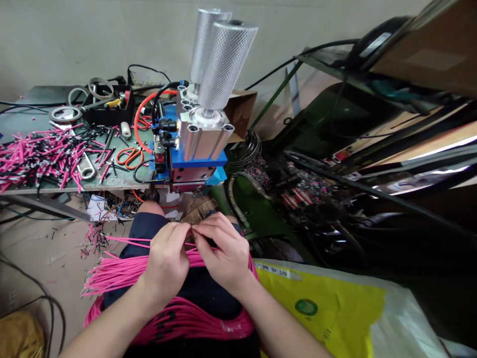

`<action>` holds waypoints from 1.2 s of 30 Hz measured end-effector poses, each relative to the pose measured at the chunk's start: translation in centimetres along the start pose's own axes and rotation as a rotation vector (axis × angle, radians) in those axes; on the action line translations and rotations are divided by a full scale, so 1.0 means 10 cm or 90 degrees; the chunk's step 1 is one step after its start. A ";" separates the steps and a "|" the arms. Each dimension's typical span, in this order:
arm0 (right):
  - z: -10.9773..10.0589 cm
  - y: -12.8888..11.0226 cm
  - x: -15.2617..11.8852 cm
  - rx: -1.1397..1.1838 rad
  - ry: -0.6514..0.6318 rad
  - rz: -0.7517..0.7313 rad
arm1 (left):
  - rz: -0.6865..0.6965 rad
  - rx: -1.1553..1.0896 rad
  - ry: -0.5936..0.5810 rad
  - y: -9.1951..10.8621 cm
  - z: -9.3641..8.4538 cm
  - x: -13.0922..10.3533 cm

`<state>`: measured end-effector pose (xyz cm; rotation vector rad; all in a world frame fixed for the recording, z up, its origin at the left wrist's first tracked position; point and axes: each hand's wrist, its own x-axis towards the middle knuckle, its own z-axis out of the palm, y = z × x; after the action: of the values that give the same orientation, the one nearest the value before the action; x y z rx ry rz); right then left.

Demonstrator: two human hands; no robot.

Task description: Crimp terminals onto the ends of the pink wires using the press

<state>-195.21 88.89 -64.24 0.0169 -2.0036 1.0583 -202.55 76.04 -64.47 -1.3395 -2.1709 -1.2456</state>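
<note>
My left hand (167, 256) is closed in a pinch, its fingertips meeting those of my right hand (223, 248) above my lap. A thin pink cable (128, 241) runs into my left hand from the left, standing apart from the others. Whatever small end lies between the right fingertips is too small to make out. Beneath both hands, a bundle of pink cables (115, 273) lies across my thighs, its cut ends pointing left. Nearer my body rests a second curved bundle of pink cables (208, 318) with black sections.
On the bench (44, 189) ahead stands a pneumatic press (204, 134) with knurled silver cylinders. Left of it are orange-handled scissors (130, 158), a black tray (108, 112) and a pile of pink and black offcuts (40, 154). A yellow sack (320, 308) lies at my right.
</note>
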 end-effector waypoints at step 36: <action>-0.09 0.11 0.58 0.223 0.003 0.464 | -0.399 -0.325 -0.039 -0.03 -0.07 0.29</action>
<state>-198.72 92.20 -60.78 -0.5650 -1.8208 1.8484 -204.41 77.07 -62.35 -0.8534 -2.5219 -2.1248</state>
